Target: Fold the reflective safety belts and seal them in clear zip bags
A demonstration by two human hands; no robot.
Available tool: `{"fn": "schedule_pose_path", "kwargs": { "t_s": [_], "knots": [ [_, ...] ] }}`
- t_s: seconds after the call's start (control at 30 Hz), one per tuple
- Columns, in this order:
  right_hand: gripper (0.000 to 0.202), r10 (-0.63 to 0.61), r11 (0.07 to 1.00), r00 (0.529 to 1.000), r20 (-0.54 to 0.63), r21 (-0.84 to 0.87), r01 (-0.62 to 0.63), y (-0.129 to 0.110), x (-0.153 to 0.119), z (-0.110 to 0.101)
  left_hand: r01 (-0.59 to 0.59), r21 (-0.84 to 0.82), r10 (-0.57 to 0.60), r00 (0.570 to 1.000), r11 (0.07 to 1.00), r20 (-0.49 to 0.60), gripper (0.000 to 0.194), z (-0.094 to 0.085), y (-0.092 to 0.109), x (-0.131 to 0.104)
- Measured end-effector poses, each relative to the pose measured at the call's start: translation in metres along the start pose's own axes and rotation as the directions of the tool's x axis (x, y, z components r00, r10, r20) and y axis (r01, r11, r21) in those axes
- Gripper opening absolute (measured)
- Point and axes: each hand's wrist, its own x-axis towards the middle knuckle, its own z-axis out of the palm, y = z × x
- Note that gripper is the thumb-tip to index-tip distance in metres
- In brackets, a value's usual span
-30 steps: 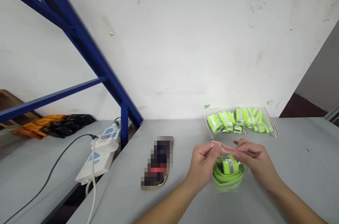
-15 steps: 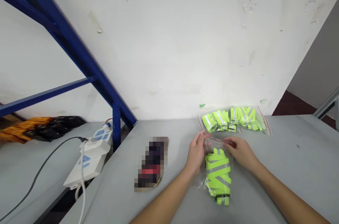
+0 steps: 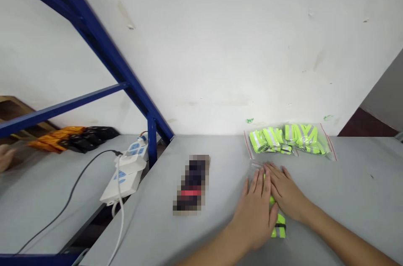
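Note:
A clear bag with a folded neon-yellow reflective strap bundle (image 3: pixel 279 226) lies flat on the grey table, mostly covered by my hands. My left hand (image 3: pixel 256 209) rests palm down on the bag, fingers stretched out. Beside it, my right hand (image 3: pixel 288 192) lies flat over the bag's upper right part, its fingertips touching those of my left hand. Just beyond, against the wall, are two more clear bags of neon-yellow straps, one on the left (image 3: pixel 267 139) and one on the right (image 3: pixel 305 138), with red seal lines.
A pixelated dark phone-like object (image 3: pixel 192 184) lies left on the table (image 3: pixel 151 224). Farther left are a blue metal frame (image 3: pixel 107 54), white power strips (image 3: pixel 126 182) with cables, and orange and black items (image 3: pixel 75 138). Another person's hand (image 3: pixel 5 157) shows at the left edge.
Both hands have moved from holding the bag's top edge to lying flat over the bag. The camera view has shifted, and another person's hand has appeared at the left edge.

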Motion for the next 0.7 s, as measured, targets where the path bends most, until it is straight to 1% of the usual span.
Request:
{"fn": "schedule_pose_path", "kwargs": {
  "t_s": [0.1,0.23,0.37,0.43,0.53,0.6,0.67,0.7],
  "knots": [
    [0.056,0.002,0.999,1.0,0.022,-0.034,-0.001,0.004,0.004,0.003,0.003,-0.005,-0.003,1.0,1.0,0.019,0.069,0.003,-0.005,-0.002],
    [0.057,-0.03,1.0,0.998,0.049,-0.006,0.031,0.01,0.004,0.004,0.011,-0.008,-0.01,0.999,1.0,0.048,0.079,0.003,-0.005,0.0],
    [0.057,-0.095,0.993,0.995,0.021,0.079,0.093,0.017,0.0,0.004,-0.003,-0.021,0.005,0.998,1.0,0.07,0.093,-0.003,0.001,-0.004],
    [0.058,-0.108,0.987,0.994,-0.016,0.12,0.109,0.02,-0.003,0.004,0.005,-0.021,-0.003,0.997,1.0,0.073,0.098,-0.007,0.003,-0.009],
    [0.059,-0.081,0.982,0.991,-0.102,0.163,0.097,0.022,-0.011,0.002,0.063,-0.006,-0.062,0.994,0.998,0.093,0.103,-0.011,-0.001,-0.019],
    [0.058,-0.065,0.983,0.989,-0.134,0.162,0.086,0.025,-0.018,0.0,0.123,0.019,-0.124,0.986,0.992,0.113,0.105,-0.01,-0.006,-0.026],
    [0.058,-0.06,0.988,0.99,-0.131,0.131,0.077,0.03,-0.026,0.0,0.163,0.071,-0.169,0.981,0.984,0.09,0.104,-0.004,-0.008,-0.033],
    [0.058,-0.059,0.992,0.99,-0.126,0.107,0.072,0.032,-0.029,0.0,0.162,0.108,-0.169,0.984,0.981,0.051,0.101,0.0,-0.008,-0.036]
  ]
}}
